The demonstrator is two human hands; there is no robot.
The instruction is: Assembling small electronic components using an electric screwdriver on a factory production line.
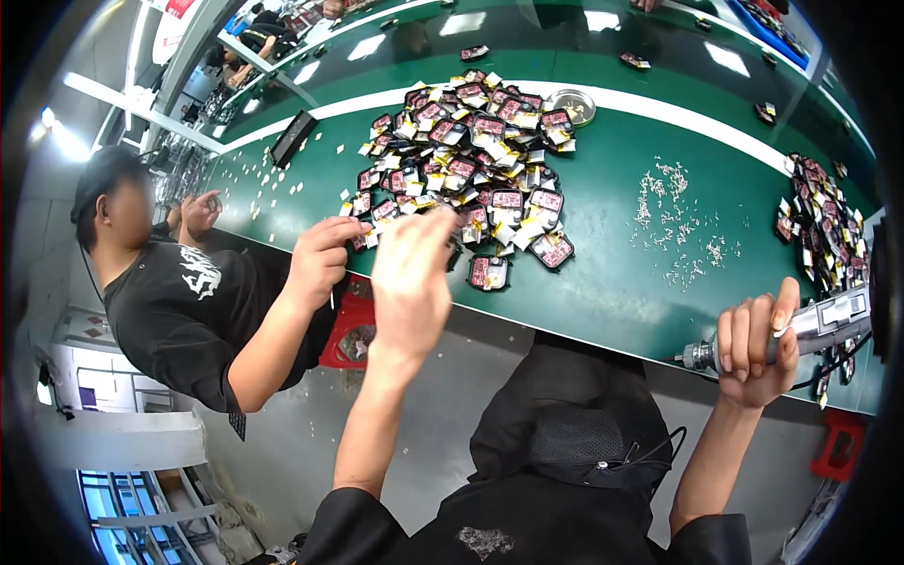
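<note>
My right hand (758, 341) is wrapped round a grey electric screwdriver (829, 320), held over the table's near edge at the right, its tip pointing left. My left hand (411, 282) reaches up over the near side of a heap of small black-cased units (490, 127) with pinkish circuit boards and white and yellow tabs. Its fingers are blurred and partly turned away, so whether they grip a unit is unclear. Just right of that hand, a single unit (490, 273) lies near the table edge. Small silvery pieces, seemingly screws (673, 217), are scattered right of the heap.
At the left a co-worker's hand (325, 254) touches the heap's edge. More units (824, 217) are piled at the far right. A round metal dish (574, 105) and a black box (294, 138) stand on the green table (603, 282). A conveyor (405, 52) runs behind.
</note>
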